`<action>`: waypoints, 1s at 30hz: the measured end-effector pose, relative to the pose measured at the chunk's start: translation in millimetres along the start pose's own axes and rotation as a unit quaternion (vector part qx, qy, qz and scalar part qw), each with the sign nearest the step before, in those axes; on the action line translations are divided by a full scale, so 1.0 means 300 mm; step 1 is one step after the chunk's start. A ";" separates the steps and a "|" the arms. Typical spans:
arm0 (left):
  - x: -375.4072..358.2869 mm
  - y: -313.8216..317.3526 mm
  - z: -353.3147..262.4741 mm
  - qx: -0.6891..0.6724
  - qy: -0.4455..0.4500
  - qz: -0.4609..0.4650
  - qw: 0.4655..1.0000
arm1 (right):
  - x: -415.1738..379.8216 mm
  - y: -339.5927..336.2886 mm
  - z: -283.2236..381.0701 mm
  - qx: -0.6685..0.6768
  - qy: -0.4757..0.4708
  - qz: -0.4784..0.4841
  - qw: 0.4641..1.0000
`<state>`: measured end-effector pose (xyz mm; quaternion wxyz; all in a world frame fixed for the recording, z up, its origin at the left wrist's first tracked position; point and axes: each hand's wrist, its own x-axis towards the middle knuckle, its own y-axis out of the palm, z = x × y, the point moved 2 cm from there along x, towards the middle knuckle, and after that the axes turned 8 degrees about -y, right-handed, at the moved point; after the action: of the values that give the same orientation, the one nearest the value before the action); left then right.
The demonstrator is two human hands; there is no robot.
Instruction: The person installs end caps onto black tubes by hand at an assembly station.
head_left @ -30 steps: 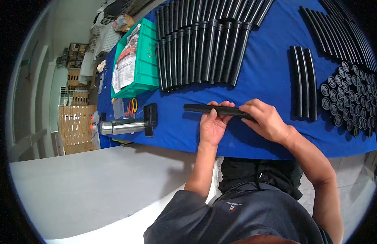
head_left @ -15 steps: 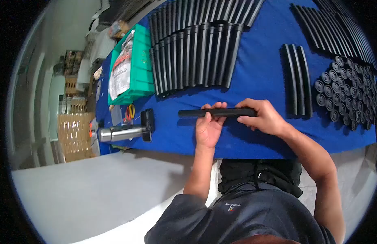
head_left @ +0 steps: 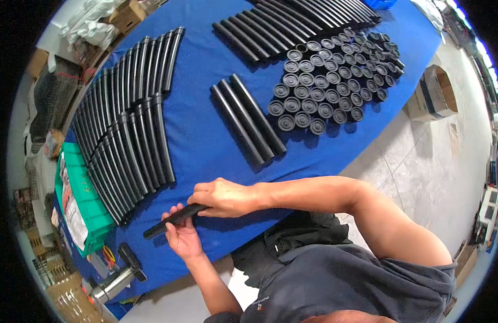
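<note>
Both hands (head_left: pixel 205 218) on one black tube (head_left: pixel 175 221), blue cloth (head_left: pixel 195 134) beneath, round black caps (head_left: pixel 325 81) clustered beyond

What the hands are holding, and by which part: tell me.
A black tube: the right hand grips it at one end, the left hand holds it near the middle.

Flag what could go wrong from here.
The left hand holds the black tube with loosely curled fingers; it might slip if the right hand lets go. Three loose tubes lie beside round black pieces; one rolling could knock them. The metal flask lies near the table edge; it might roll off.
</note>
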<state>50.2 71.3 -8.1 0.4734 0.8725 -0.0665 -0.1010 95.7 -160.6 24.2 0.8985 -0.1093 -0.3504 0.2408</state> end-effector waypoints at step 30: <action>0.005 -0.004 -0.004 -0.002 -0.005 -0.013 1.000 | 0.016 -0.022 0.013 0.048 0.010 0.027 0.998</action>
<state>51.9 72.5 -8.7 0.4731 0.8720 -0.0572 -0.1122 98.5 -163.6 32.2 0.8993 -0.0780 -0.3264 0.2802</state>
